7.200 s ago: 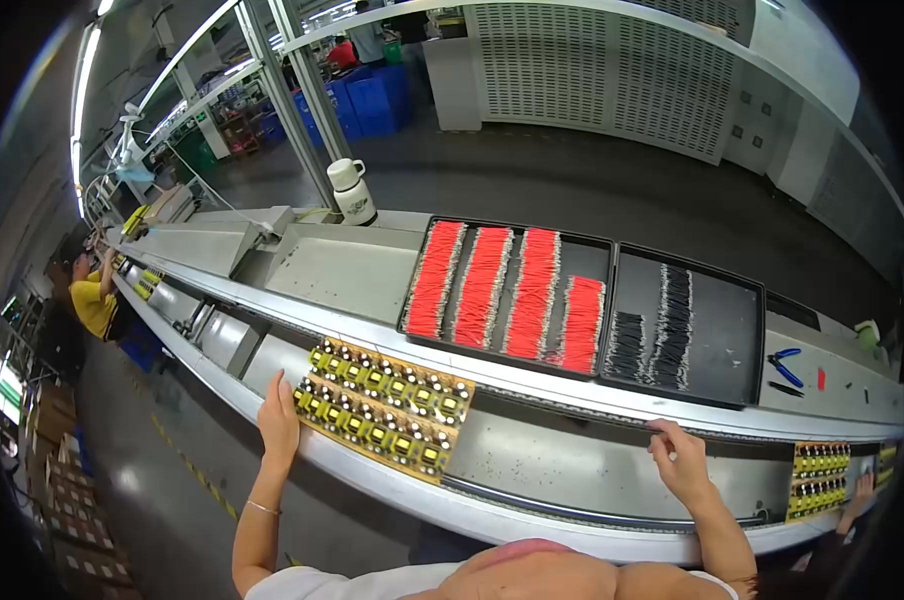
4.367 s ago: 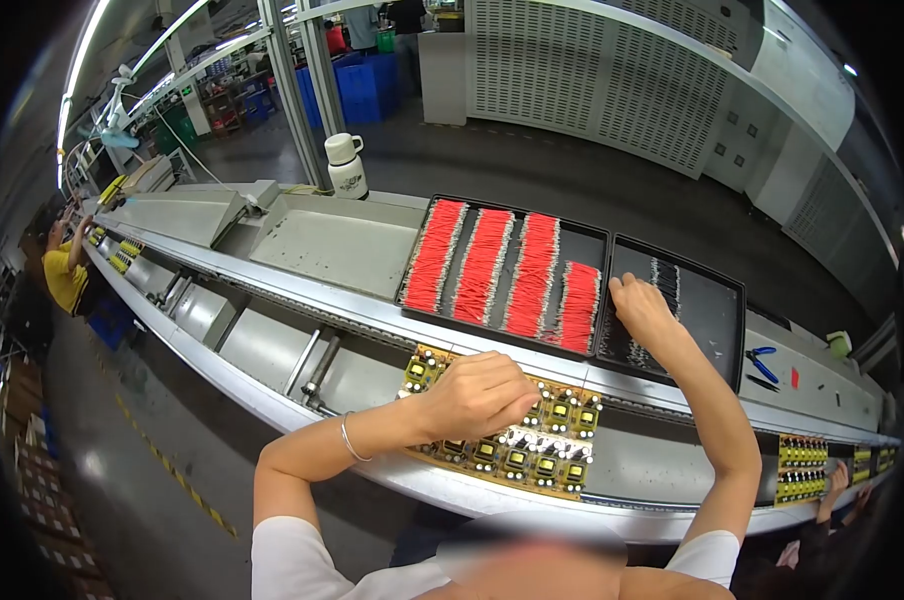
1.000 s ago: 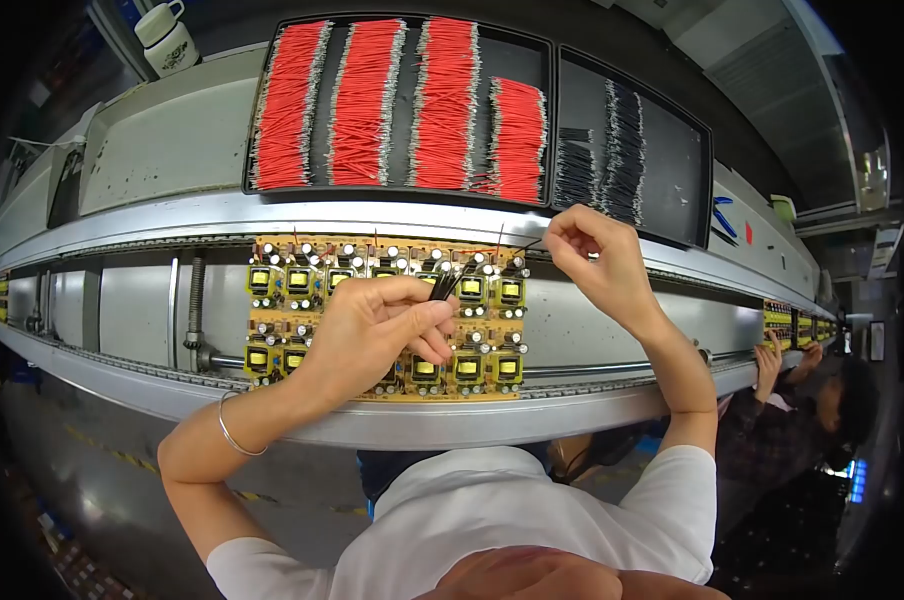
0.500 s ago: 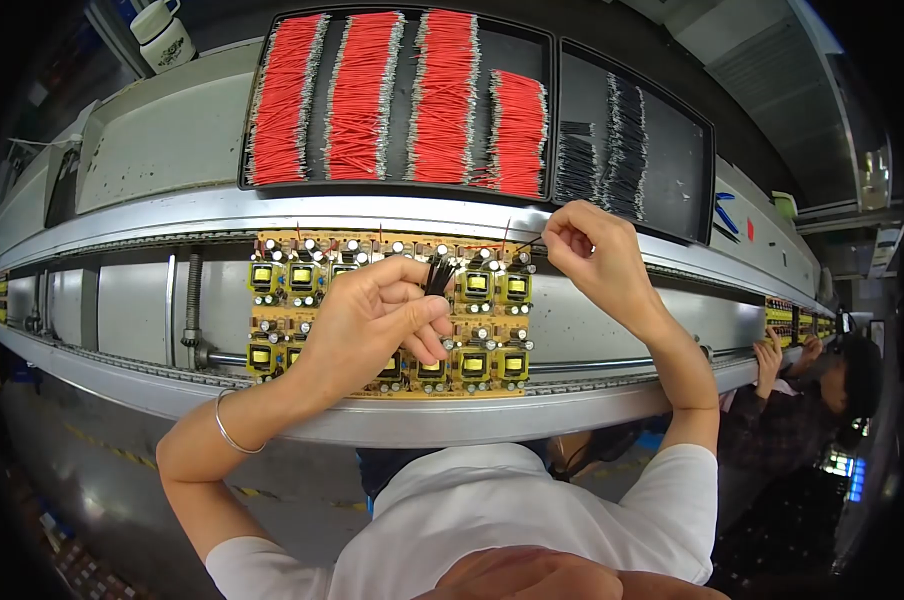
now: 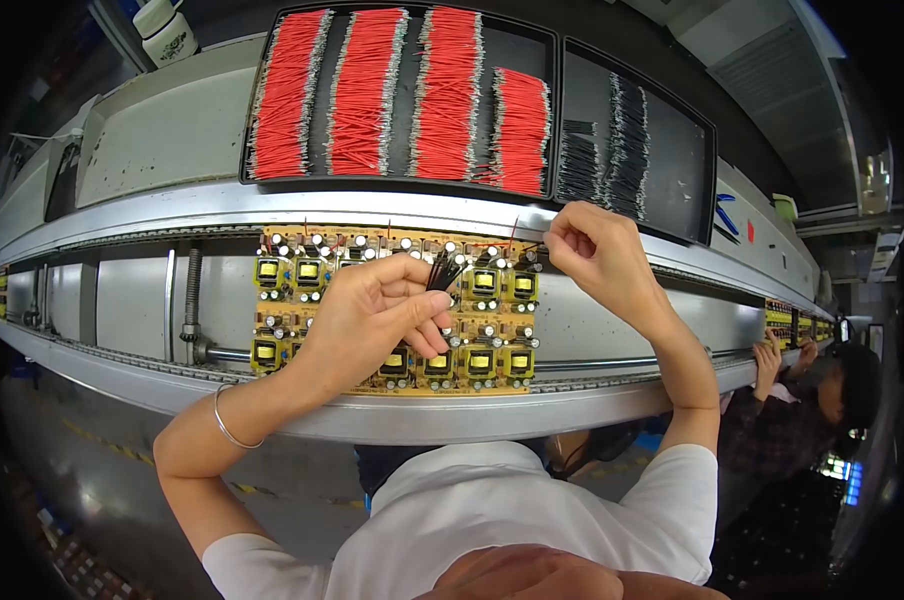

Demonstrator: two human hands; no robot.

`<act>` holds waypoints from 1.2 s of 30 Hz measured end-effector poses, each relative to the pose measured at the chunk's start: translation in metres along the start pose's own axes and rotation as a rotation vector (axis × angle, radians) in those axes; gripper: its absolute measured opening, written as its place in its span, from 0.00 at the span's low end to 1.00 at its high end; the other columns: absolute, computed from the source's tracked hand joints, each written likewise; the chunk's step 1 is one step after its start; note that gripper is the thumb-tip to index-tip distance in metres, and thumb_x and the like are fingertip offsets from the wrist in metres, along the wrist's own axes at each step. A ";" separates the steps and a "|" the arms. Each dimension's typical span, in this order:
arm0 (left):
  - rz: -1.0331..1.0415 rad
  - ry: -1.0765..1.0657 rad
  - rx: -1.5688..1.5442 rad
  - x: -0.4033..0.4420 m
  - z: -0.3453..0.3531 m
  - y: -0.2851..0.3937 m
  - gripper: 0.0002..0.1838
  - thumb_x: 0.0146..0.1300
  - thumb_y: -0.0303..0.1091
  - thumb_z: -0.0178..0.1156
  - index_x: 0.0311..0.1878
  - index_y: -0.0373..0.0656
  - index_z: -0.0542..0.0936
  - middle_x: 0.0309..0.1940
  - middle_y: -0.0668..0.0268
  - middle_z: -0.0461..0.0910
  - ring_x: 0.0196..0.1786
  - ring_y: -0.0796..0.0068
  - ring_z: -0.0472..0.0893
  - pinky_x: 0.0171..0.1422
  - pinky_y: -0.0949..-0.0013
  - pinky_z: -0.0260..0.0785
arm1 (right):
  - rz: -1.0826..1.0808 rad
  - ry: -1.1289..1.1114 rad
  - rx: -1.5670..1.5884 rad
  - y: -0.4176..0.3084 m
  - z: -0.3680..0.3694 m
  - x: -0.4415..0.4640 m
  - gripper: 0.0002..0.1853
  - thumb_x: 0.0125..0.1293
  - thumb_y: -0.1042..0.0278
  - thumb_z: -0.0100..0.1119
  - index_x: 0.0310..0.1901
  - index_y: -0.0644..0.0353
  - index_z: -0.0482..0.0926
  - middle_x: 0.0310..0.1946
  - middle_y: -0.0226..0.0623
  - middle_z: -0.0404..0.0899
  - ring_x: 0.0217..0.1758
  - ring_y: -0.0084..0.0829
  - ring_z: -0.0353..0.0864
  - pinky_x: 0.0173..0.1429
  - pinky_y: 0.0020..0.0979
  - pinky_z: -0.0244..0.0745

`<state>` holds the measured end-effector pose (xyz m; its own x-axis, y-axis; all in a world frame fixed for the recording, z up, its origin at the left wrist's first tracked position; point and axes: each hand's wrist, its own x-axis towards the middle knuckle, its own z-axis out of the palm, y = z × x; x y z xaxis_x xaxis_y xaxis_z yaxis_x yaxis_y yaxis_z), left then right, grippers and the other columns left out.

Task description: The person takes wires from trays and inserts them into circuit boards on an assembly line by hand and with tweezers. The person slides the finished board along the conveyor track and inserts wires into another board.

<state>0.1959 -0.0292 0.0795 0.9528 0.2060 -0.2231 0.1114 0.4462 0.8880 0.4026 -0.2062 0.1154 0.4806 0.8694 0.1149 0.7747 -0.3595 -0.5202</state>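
My left hand [image 5: 377, 315] pinches a bundle of black wires [image 5: 444, 270] above the middle of the circuit board panel [image 5: 397, 384]. At the panel's upper right corner, my right hand [image 5: 597, 250] is closed on the end of one black wire [image 5: 534, 247]. The panel carries yellow transformers and capacitors, and a few thin red wires stand along its far edge. My left hand hides part of it. Behind the rail lie a black tray with rows of red wires [image 5: 447, 95] and a second tray with black wires [image 5: 627, 140].
Metal conveyor rails [image 5: 172, 212] run left to right. A white thermos [image 5: 167, 38] stands at the back left beside a shallow metal tray [image 5: 162, 135]. Blue-handled pliers [image 5: 725, 215] lie on the right. Beyond them, a co-worker's hand [image 5: 767, 365] is by more boards [image 5: 780, 318].
Since the earliest frame, both hands have taken up black wires, and my right hand has left the black-wire tray. The panel has lately shifted slightly right, with my hands staying over it.
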 end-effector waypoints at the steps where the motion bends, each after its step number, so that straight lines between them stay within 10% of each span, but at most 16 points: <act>1: 0.003 -0.001 0.007 0.000 0.000 0.000 0.04 0.69 0.22 0.58 0.43 0.30 0.78 0.30 0.53 0.84 0.24 0.70 0.84 0.28 0.75 0.80 | 0.009 -0.027 -0.005 -0.001 0.000 0.001 0.02 0.57 0.81 0.61 0.28 0.65 0.78 0.23 0.29 0.74 0.23 0.20 0.62 0.28 0.21 0.60; 14: -0.012 -0.010 0.036 0.000 0.000 0.000 0.05 0.68 0.23 0.61 0.42 0.29 0.81 0.31 0.54 0.85 0.25 0.71 0.84 0.30 0.75 0.81 | 0.019 -0.169 -0.387 -0.031 -0.019 0.000 0.07 0.59 0.74 0.66 0.26 0.64 0.78 0.20 0.33 0.74 0.21 0.26 0.69 0.27 0.27 0.65; 18: -0.015 -0.053 0.085 -0.001 0.003 -0.002 0.05 0.69 0.23 0.61 0.42 0.30 0.81 0.32 0.53 0.85 0.27 0.70 0.85 0.32 0.75 0.82 | -0.264 -0.018 0.153 -0.052 -0.003 -0.002 0.05 0.59 0.77 0.68 0.31 0.65 0.80 0.28 0.32 0.78 0.27 0.23 0.70 0.33 0.23 0.66; 28: -0.043 -0.052 0.019 -0.006 0.006 0.004 0.04 0.68 0.24 0.61 0.40 0.31 0.81 0.32 0.55 0.86 0.30 0.72 0.86 0.35 0.77 0.81 | -0.101 -0.178 0.484 -0.054 0.004 0.001 0.03 0.58 0.78 0.66 0.32 0.66 0.81 0.29 0.32 0.78 0.28 0.25 0.71 0.34 0.25 0.68; 36: 0.037 0.008 0.041 -0.005 0.003 0.002 0.05 0.68 0.24 0.61 0.35 0.32 0.79 0.35 0.52 0.86 0.30 0.69 0.87 0.33 0.76 0.82 | -0.108 0.006 0.153 -0.029 -0.016 0.018 0.02 0.57 0.81 0.63 0.32 0.65 0.81 0.31 0.32 0.76 0.34 0.24 0.70 0.39 0.24 0.67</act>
<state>0.1925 -0.0315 0.0831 0.9543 0.2283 -0.1930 0.0882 0.4018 0.9115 0.3954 -0.1854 0.1466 0.4006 0.8979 0.1822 0.7508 -0.2078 -0.6270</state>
